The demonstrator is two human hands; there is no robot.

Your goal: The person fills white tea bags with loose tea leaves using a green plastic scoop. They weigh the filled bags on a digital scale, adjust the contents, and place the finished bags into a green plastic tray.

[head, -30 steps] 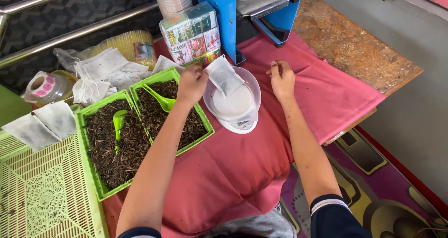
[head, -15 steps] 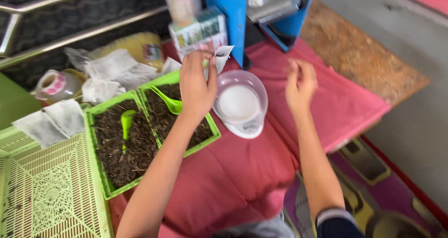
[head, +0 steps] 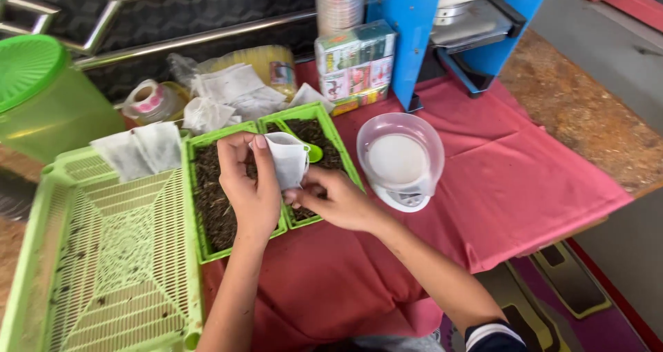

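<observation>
Nearest to us, both our forearms reach up from the bottom edge over the pink cloth (head: 483, 186). Our left hand (head: 252, 186) stands with its palm turned inward, fingers curled up and closed around the left edge of a small white paper bag (head: 286, 160), thumb pressed near its top. Our right hand (head: 338, 200) comes in from the right, wrist bent, fingertips pinched on the bag's lower edge. The bag hangs upright between the two hands, just above the two green trays (head: 207, 245) of dark loose leaves. A green scoop (head: 314, 153) lies in the right tray, just behind the bag. To the left sits a pale green lattice basket (head: 103, 255). Further right, a clear bowl on a white scale (head: 400, 160) rests on the cloth. Beyond stand a printed box (head: 356, 65), loose white bags (head: 228, 93) and a blue machine (head: 442, 27).
</observation>
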